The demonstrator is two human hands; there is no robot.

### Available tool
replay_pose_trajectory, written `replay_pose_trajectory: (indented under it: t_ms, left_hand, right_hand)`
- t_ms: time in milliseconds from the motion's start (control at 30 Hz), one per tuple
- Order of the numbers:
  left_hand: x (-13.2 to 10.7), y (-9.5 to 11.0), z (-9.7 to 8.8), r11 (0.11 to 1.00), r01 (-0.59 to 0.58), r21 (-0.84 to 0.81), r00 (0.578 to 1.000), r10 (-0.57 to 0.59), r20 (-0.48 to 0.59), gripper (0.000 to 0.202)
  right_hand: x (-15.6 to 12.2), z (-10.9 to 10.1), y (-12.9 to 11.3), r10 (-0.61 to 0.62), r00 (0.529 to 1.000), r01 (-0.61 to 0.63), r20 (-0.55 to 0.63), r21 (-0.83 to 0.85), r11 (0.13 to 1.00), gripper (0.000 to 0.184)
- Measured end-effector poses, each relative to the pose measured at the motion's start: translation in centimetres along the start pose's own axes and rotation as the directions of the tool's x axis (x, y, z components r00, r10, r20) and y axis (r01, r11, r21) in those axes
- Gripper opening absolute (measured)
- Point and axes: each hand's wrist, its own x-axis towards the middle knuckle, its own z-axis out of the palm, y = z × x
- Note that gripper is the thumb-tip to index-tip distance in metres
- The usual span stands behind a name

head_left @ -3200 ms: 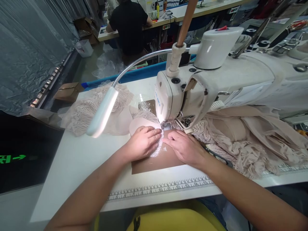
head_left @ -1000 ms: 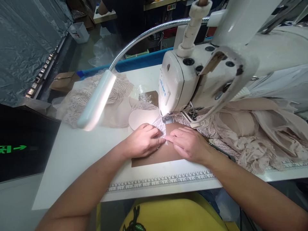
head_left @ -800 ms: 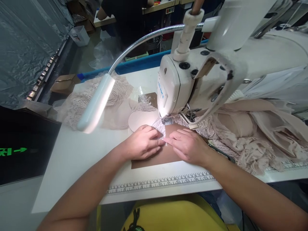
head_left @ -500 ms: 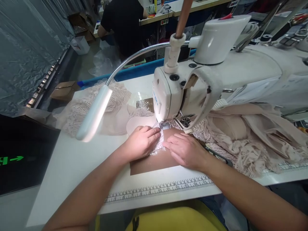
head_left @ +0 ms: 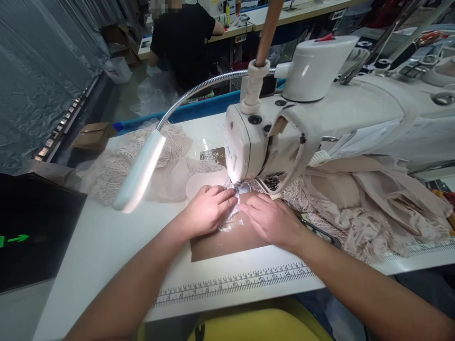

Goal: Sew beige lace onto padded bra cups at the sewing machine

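Observation:
My left hand (head_left: 208, 210) lies with curled fingers on a small piece of pale lace (head_left: 231, 215), pressing it down just in front of the needle of a white sewing machine (head_left: 249, 142). My right hand (head_left: 272, 220) rests flat beside it, fingers stretched out, fingertips touching the lace edge on a brown sheet (head_left: 227, 241). A pale padded cup (head_left: 201, 182) lies behind my left hand. The needle itself is hidden by the machine head.
A gooseneck lamp (head_left: 138, 170) hangs over the table's left. Beige lace and fabric (head_left: 355, 208) are heaped at right, more lace (head_left: 117, 163) at left. A ruler strip (head_left: 231, 284) runs along the front edge. A person in black (head_left: 185, 38) sits at a far table.
Both hands have crept a little toward the needle with the lace, which is now bunched more under my left fingers. The camera has tilted up and back.

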Motion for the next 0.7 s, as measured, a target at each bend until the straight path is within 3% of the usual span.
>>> replay_pose_trajectory:
  t_ms: [233,467,700]
  left_hand:
    - [-0.21,-0.38,0.34,1.0,-0.016,-0.013,1.0,0.016,0.008,0.037]
    - [-0.13,-0.35,0.31,1.0,0.009,-0.009,1.0,-0.009,0.002,0.036]
    - [-0.27,-0.15,0.23,1.0,0.014,-0.021,0.999,-0.014,-0.034,0.032]
  right_hand:
    - [0.35,0.34,0.12,0.036,0.995,-0.042,-0.092,-0.063,0.997,0.031]
    - [0.24,0.42,0.46,0.113,0.988,-0.113,-0.106,0.004,0.994,0.036]
    - [-0.15,0.04,0.46,0.061,0.993,-0.052,-0.101,0.093,0.994,0.032]
